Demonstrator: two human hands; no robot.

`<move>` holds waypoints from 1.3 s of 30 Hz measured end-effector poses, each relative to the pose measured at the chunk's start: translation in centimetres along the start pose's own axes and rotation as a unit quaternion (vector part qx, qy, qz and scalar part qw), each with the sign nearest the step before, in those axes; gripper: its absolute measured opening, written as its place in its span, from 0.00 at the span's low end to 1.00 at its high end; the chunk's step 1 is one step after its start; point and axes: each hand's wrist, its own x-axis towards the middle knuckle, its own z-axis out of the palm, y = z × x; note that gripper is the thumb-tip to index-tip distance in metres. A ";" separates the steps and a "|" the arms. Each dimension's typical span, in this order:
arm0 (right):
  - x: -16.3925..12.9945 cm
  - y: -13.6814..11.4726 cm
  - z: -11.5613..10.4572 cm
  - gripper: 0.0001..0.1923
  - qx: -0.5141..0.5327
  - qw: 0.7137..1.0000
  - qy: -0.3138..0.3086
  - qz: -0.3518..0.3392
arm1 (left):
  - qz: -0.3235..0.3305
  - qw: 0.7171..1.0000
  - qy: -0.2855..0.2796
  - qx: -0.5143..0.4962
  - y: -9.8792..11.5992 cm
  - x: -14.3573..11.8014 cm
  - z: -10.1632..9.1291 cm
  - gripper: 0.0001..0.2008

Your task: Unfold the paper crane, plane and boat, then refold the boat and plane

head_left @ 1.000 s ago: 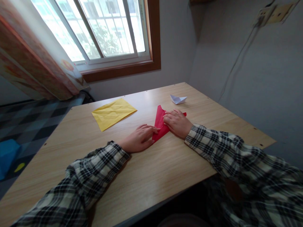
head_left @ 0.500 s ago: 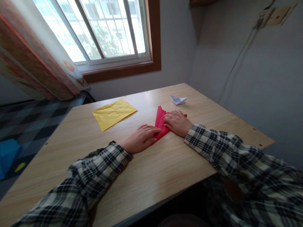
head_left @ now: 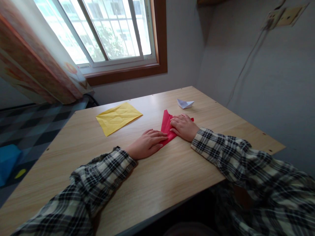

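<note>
A folded red paper (head_left: 165, 123) lies flat on the wooden table (head_left: 157, 183), shaped like a pointed triangle. My left hand (head_left: 147, 144) lies flat, its fingertips pressing the paper's lower left edge. My right hand (head_left: 183, 127) rests on the right part of the red paper and covers much of it, fingers bent and pressing down. Both sleeves are plaid. The paper's full outline is hidden under my hands.
A creased yellow sheet (head_left: 118, 117) lies to the left on the table. A small white paper boat (head_left: 185, 103) stands behind the red paper. The wall is close on the right; a window and curtain are behind the table.
My left fingertips have slid slightly right along the red paper's edge. My right hand has barely shifted.
</note>
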 end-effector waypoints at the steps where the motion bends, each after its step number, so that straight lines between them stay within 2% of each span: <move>1: 0.0 0.1 0.0 0.18 0.000 1.000 -0.002 0.002 | -0.001 1.000 -0.002 0.003 0.0 0.0 0.0 0.20; 18: 0.5 2.3 0.7 0.16 0.033 0.998 -0.023 0.055 | -0.007 1.000 -0.007 0.010 0.5 -0.2 -0.1 0.20; 39: 0.7 2.2 0.4 0.14 0.030 0.995 -0.036 0.093 | 0.005 0.999 -0.008 0.030 0.1 -0.3 0.2 0.20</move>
